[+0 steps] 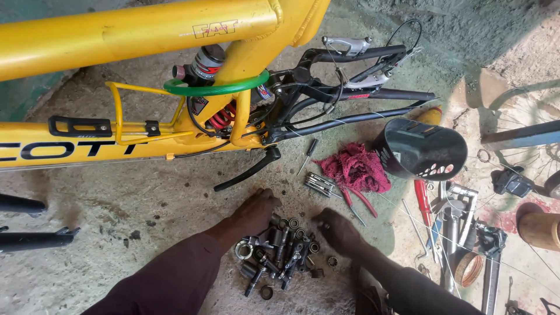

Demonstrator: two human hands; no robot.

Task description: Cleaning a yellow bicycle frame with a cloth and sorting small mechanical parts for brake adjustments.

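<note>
The yellow bicycle frame (116, 29) lies across the concrete floor (134, 198) above my hands, its thick glossy tubes on their side so the red-coiled rear shock (221, 116) and a green cable lock (216, 88) looped round the tube face up. A thin yellow bottle cage (125, 116) is bolted to the lower tube. Black handlebars (361, 93) with silver brake levers sprawl to the right, cables trailing loose. Beyond them a black plastic basket (420, 149) sits tipped on its side, and a crumpled red rag (356, 166) lies near it, soft and frayed, close enough to wipe grease. Red-handled pliers (359, 201) and a slim screwdriver (307, 156) rest just beside the rag, within reach.

Between my hands sits a pile of bolts, nuts and bearing rings (280, 251), dark, greasy steel, heaped on the rough floor just in front of me. My left hand (254, 213) rests on the pile's upper edge, fingers bent down and spread over the parts, gripping nothing that I can see. My right hand (338, 230) is curled at the pile's right side; whether its fingertips pinch a small piece I cannot tell
</note>
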